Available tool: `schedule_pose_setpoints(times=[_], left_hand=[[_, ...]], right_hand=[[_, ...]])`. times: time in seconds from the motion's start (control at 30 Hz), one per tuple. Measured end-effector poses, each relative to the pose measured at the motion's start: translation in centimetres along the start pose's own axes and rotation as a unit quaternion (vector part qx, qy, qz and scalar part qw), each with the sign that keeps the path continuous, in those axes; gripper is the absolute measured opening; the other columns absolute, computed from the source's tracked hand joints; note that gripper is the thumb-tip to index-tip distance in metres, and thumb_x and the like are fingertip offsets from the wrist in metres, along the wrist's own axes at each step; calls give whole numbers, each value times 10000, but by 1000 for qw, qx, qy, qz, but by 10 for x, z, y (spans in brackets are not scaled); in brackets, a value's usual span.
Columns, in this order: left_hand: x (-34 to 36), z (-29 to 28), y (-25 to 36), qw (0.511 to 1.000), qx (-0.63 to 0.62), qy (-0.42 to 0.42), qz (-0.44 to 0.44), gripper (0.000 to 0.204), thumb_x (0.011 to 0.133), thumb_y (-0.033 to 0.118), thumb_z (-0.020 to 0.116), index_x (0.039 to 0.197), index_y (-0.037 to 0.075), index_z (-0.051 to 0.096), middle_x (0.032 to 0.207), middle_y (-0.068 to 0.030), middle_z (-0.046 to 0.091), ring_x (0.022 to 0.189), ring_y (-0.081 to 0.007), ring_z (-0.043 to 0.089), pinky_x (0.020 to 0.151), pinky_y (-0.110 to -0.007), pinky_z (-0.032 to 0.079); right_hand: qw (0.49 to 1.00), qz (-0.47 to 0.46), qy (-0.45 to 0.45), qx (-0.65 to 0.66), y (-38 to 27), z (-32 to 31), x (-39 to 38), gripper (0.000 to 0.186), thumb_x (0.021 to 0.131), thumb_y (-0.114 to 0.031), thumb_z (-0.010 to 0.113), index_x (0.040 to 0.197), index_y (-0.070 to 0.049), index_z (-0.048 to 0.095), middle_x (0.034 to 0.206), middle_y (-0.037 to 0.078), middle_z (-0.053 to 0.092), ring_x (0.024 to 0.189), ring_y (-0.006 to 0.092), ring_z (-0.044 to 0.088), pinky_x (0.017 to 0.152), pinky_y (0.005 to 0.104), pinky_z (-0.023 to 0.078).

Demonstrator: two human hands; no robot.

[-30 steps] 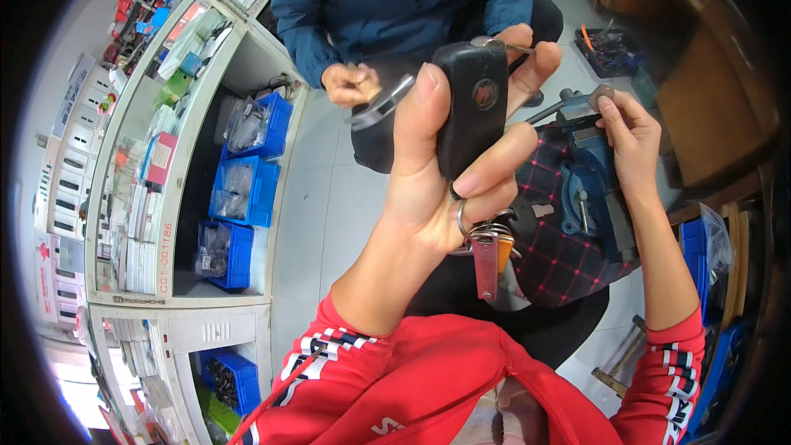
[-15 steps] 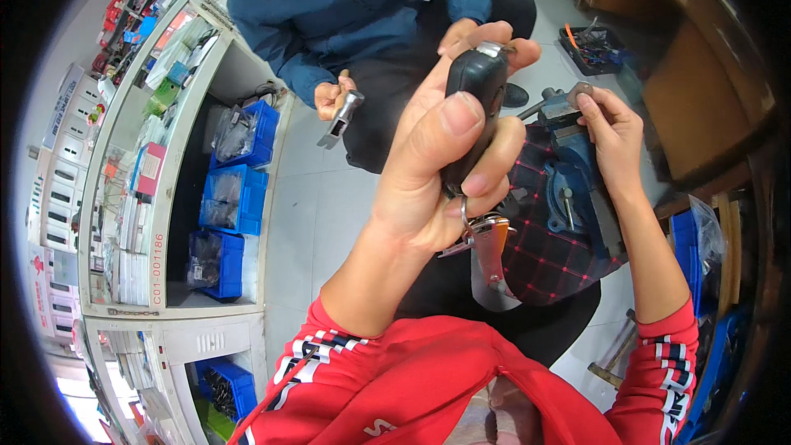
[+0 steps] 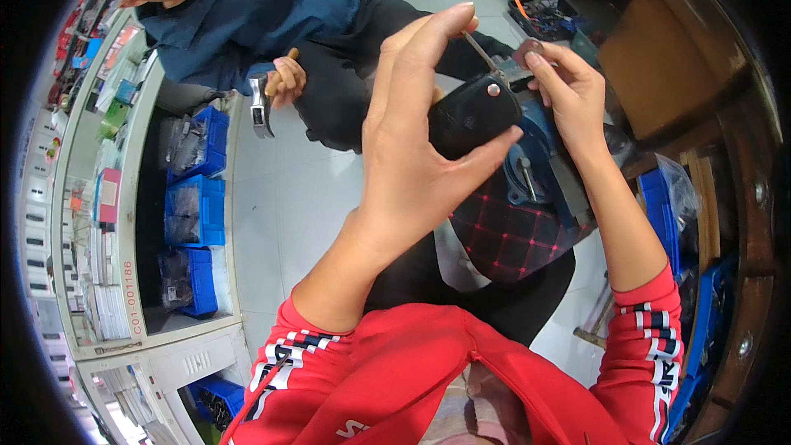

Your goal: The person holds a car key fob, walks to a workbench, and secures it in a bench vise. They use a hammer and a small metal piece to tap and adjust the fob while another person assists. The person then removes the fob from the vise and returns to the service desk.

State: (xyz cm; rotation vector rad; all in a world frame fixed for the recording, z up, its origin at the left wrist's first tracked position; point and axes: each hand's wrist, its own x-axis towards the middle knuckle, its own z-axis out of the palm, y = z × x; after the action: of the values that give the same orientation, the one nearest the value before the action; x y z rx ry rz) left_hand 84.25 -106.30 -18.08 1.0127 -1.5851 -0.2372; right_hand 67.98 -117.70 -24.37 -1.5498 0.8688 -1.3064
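My left hand [image 3: 408, 124] is raised in the middle, holding a black flip car key [image 3: 474, 119] between thumb and fingers. The metal blade [image 3: 480, 53] is folded out from the fob and points up and left, its tip near my index finger. Some fingers are hidden behind the fob. Just right of it, my right hand [image 3: 573, 95] pinches a small reddish-brown flat piece [image 3: 526, 51] between thumb and fingers. That piece is just above the jaws of a blue bench vise [image 3: 540, 148], which the left hand and key partly cover.
Red-and-black checked cloth [image 3: 511, 239] lies below the vise. Opposite, a person in a dark blue jacket holds a hammer [image 3: 260, 105]. A glass cabinet with blue bins [image 3: 198, 214] stands left. A black tool tray [image 3: 544, 15] sits on the floor; wooden furniture [image 3: 651, 74] stands right.
The key has turned in my left hand, and its blade now stands out from the fob. My right hand has shifted slightly left and up with the flat piece. My view has moved right.
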Motion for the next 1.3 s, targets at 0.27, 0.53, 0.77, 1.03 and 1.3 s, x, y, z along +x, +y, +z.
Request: schedule_pose_setpoints(times=[0.27,0.53,0.77,1.03,1.3], left_hand=[[-9,8,-14,996,81,-23,32,776,559,-12,784,1270,52,481,1188,-104,514,1100,-226,517,835,-286,471],[-19,26,-42,997,14,-58,-51,729,597,23,772,1267,43,484,1182,-92,523,1096,-188,514,834,-266,464],[-21,37,-78,960,-183,-99,-187,681,629,23,750,1251,1,476,1131,-86,507,1064,-187,517,921,-292,422],[-5,37,-87,978,-55,-186,-78,721,622,68,760,1289,63,486,1188,-89,535,1113,-180,505,922,-279,411],[3,28,-92,961,-63,-254,-93,746,617,92,776,1301,71,478,1195,-92,527,1126,-185,499,884,-268,432]], right_hand=[[999,-36,10,1,-26,-3,-14,184,842,-98,640,994,7,642,826,64,647,563,70,502,580,204,448],[994,-104,-21,15,-42,-2,-31,164,826,-83,659,965,-5,621,840,28,628,770,71,563,680,202,449],[999,-23,15,-40,-12,-9,-20,137,865,-85,601,970,3,598,880,28,610,810,90,556,775,225,444],[997,-15,12,-73,-16,-10,-27,116,860,-76,610,941,5,619,884,19,613,822,75,557,760,208,439],[995,-47,10,-84,-15,-12,-30,115,841,-23,623,949,16,626,899,39,618,817,89,578,743,209,458]])
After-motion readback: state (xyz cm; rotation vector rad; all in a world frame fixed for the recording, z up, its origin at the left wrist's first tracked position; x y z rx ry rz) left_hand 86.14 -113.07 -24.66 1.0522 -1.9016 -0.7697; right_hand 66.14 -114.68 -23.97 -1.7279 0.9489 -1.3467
